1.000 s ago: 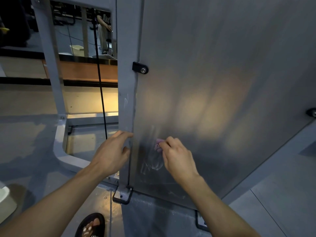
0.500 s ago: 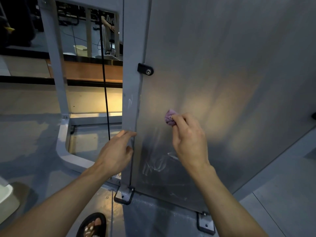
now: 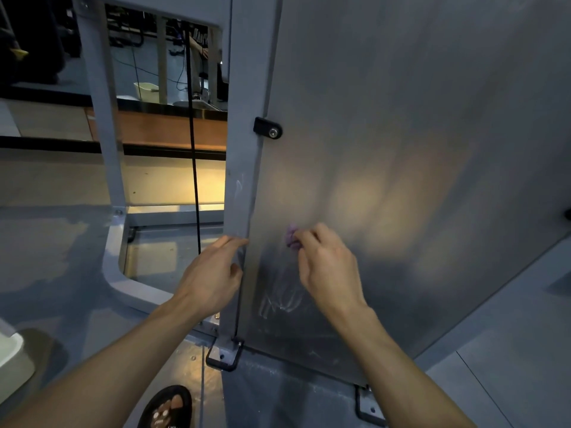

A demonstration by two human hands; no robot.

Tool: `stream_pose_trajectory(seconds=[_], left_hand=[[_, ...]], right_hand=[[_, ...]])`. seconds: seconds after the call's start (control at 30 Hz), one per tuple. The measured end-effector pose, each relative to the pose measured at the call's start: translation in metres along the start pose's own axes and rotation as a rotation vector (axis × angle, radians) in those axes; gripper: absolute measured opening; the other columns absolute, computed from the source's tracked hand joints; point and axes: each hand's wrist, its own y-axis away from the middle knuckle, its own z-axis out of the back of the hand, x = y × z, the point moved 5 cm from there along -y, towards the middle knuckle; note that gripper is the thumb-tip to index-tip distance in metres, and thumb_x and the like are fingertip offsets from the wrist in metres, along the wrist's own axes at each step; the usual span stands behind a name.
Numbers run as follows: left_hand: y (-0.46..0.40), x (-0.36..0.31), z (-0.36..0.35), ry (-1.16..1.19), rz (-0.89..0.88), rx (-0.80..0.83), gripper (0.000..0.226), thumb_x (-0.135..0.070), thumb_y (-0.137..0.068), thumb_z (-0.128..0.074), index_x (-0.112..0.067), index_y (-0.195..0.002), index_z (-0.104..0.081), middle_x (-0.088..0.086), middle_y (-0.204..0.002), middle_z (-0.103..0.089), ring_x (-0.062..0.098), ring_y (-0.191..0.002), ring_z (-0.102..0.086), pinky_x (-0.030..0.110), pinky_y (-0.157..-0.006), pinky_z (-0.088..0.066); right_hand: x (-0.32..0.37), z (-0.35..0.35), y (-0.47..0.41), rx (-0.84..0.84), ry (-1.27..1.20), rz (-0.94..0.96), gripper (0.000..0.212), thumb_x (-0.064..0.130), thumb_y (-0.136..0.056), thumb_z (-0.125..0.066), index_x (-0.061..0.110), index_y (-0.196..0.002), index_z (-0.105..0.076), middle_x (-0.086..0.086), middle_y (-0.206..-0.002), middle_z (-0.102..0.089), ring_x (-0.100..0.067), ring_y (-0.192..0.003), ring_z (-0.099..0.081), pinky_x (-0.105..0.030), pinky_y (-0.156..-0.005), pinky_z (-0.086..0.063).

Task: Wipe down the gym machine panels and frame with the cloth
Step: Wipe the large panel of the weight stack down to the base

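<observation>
We see the cloth point(image 3: 291, 237), a small purple wad, bunched at the fingertips of the right hand point(image 3: 327, 270), which pinches it and holds it against the lower part of the brushed metal panel point(image 3: 401, 149); the hand and cloth are somewhat blurred, so we cannot tell how much of the cloth lies flat on the metal. Just below the cloth, pale smear marks point(image 3: 281, 299) show on the panel's surface. To the left of the panel stands the grey frame post point(image 3: 244, 88), and the left hand point(image 3: 213, 279) rests against it with fingers straight and relaxed, the fingertips touching the post's edge where it meets the panel, holding nothing. A black clip with a bolt point(image 3: 268, 128) sits higher up on the seam between post and panel. At the foot of the post we see a black bracket point(image 3: 224, 355) fixed to the base, and another bracket point(image 3: 369, 404) under the panel's lower edge. A black cable point(image 3: 193, 149) hangs straight down in the opening left of the post. At the bottom edge, a foot in a dark sandal point(image 3: 168, 407) stands on the floor point(image 3: 46, 257).
</observation>
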Motion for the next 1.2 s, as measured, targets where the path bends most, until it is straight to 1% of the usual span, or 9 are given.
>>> stream_pose_trajectory(seconds=[0.17, 0.3, 0.47, 0.57, 0.63, 0.7, 0.83, 1.0, 1.2], left_hand=[[0.001, 0.000, 0.001, 0.002, -0.015, 0.006, 0.055, -0.006, -0.100, -0.054, -0.023, -0.151, -0.046, -0.003, -0.151, -0.049, 0.020, -0.133, -0.052, 0.034, -0.105, -0.046], [0.001, 0.001, 0.003, -0.007, -0.005, -0.002, 0.055, -0.007, -0.100, -0.054, -0.023, -0.152, -0.045, -0.004, -0.151, -0.049, 0.019, -0.129, -0.054, 0.032, -0.104, -0.045], [0.001, 0.003, 0.004, -0.007, 0.012, -0.012, 0.056, -0.008, -0.101, -0.055, -0.025, -0.153, -0.044, -0.006, -0.155, -0.046, 0.016, -0.135, -0.050, 0.031, -0.110, -0.042], [0.002, 0.004, 0.005, -0.011, 0.006, -0.004, 0.055, -0.008, -0.101, -0.054, -0.024, -0.153, -0.044, -0.005, -0.156, -0.046, 0.016, -0.140, -0.046, 0.032, -0.113, -0.039], [0.001, 0.004, 0.006, -0.009, -0.005, 0.003, 0.054, -0.007, -0.100, -0.053, -0.023, -0.151, -0.046, -0.004, -0.153, -0.049, 0.017, -0.139, -0.047, 0.032, -0.111, -0.040], [0.001, 0.004, 0.007, -0.006, -0.017, 0.005, 0.053, -0.005, -0.099, -0.052, -0.023, -0.149, -0.049, -0.004, -0.152, -0.051, 0.017, -0.138, -0.048, 0.032, -0.110, -0.041], [0.003, 0.007, 0.005, 0.001, -0.020, 0.021, 0.052, -0.006, -0.100, -0.052, -0.028, -0.148, -0.050, -0.009, -0.152, -0.050, 0.013, -0.139, -0.047, 0.029, -0.111, -0.040], [0.003, 0.009, 0.009, 0.004, -0.015, 0.015, 0.049, -0.008, -0.100, -0.052, -0.029, -0.145, -0.053, -0.010, -0.149, -0.053, 0.013, -0.137, -0.049, 0.031, -0.111, -0.043], [0.006, 0.010, 0.014, 0.013, -0.004, 0.009, 0.049, -0.009, -0.101, -0.053, -0.029, -0.145, -0.054, -0.011, -0.149, -0.053, 0.012, -0.135, -0.050, 0.029, -0.110, -0.042]], right_hand=[[0.006, 0.042, -0.029, -0.270, -0.037, -0.003, 0.022, 0.009, -0.094, -0.056, 0.014, -0.109, -0.071, -0.005, -0.096, -0.061, -0.027, -0.083, -0.062, -0.039, -0.061, -0.055], [0.009, -0.008, -0.011, -0.082, 0.013, 0.048, 0.025, 0.006, -0.090, -0.065, 0.021, -0.110, -0.069, 0.002, -0.108, -0.061, -0.024, -0.094, -0.063, -0.042, -0.058, -0.059], [0.007, -0.061, 0.023, 0.136, 0.221, 0.109, 0.045, 0.007, -0.060, -0.093, 0.017, -0.100, -0.074, 0.000, -0.086, -0.056, -0.022, -0.073, -0.061, -0.031, -0.034, -0.039], [0.006, -0.053, 0.016, 0.125, 0.187, 0.087, 0.027, 0.009, -0.076, -0.082, 0.018, -0.100, -0.073, -0.002, -0.087, -0.054, -0.025, -0.074, -0.061, -0.034, -0.038, -0.044], [0.010, -0.032, 0.002, 0.059, 0.097, 0.074, 0.017, 0.018, -0.093, -0.057, 0.019, -0.103, -0.071, -0.003, -0.092, -0.055, -0.028, -0.081, -0.062, -0.040, -0.046, -0.053], [0.020, 0.002, -0.021, -0.074, -0.019, 0.057, 0.028, 0.025, -0.099, -0.043, 0.019, -0.103, -0.071, -0.003, -0.094, -0.058, -0.027, -0.083, -0.063, -0.040, -0.057, -0.056], [0.041, 0.053, -0.065, -0.374, -0.024, 0.057, 0.013, 0.009, -0.094, -0.065, 0.015, -0.101, -0.074, -0.005, -0.090, -0.060, -0.023, -0.075, -0.061, -0.029, -0.058, -0.046], [0.041, -0.014, -0.040, -0.080, 0.088, 0.129, 0.027, 0.006, -0.087, -0.073, 0.018, -0.111, -0.070, -0.002, -0.103, -0.059, -0.024, -0.089, -0.062, -0.039, -0.054, -0.057], [0.029, -0.071, 0.003, 0.172, 0.282, 0.244, 0.043, 0.010, -0.054, -0.094, 0.017, -0.091, -0.072, -0.001, -0.085, -0.056, -0.022, -0.073, -0.062, -0.029, -0.035, -0.038]])
